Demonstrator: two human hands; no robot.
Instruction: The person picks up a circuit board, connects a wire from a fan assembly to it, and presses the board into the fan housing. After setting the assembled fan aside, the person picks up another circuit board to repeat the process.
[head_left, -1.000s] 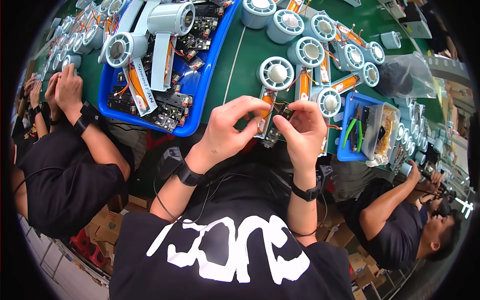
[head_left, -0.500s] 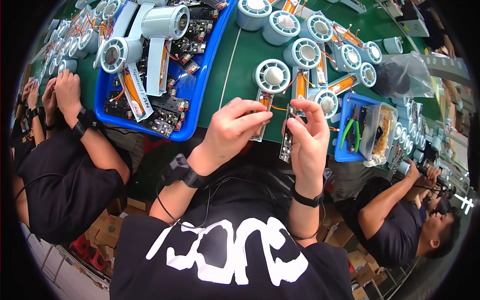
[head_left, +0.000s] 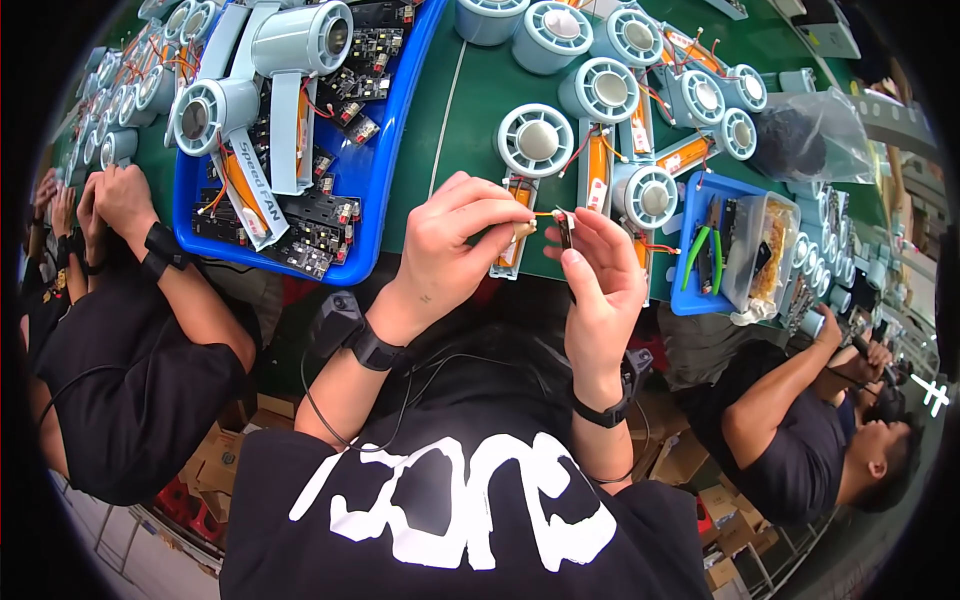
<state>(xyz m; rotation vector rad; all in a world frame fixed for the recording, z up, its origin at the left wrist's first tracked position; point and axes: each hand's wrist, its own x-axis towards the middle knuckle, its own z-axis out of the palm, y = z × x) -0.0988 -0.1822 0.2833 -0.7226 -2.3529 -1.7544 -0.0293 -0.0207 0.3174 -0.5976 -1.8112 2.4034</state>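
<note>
Over the table's near edge my left hand [head_left: 450, 245] has its thumb and fingers pinched at a thin orange wire [head_left: 545, 214], though its fingertips partly hide the wire. Close beside it, my right hand [head_left: 603, 285] grips a narrow black circuit board [head_left: 567, 232], now seen nearly edge-on. The wire reaches toward the board's upper end; whether they are joined I cannot tell. Just beyond my fingers lies a light-blue handheld fan [head_left: 535, 141] with a round grille. Its opened handle [head_left: 510, 255] points toward me, partly covered by my left hand.
A blue tray [head_left: 368, 220] of circuit boards and fan parts stands left. More fans [head_left: 607, 90] with orange batteries lie beyond my hands. At right, a small blue tray [head_left: 683, 290] holds green-handled cutters [head_left: 696, 258] and a clear box [head_left: 765, 255]. Co-workers sit on both sides.
My hands have come closer together. The circuit board has turned from showing its broad face to nearly edge-on, and my left fingertips now meet the wire near its upper end.
</note>
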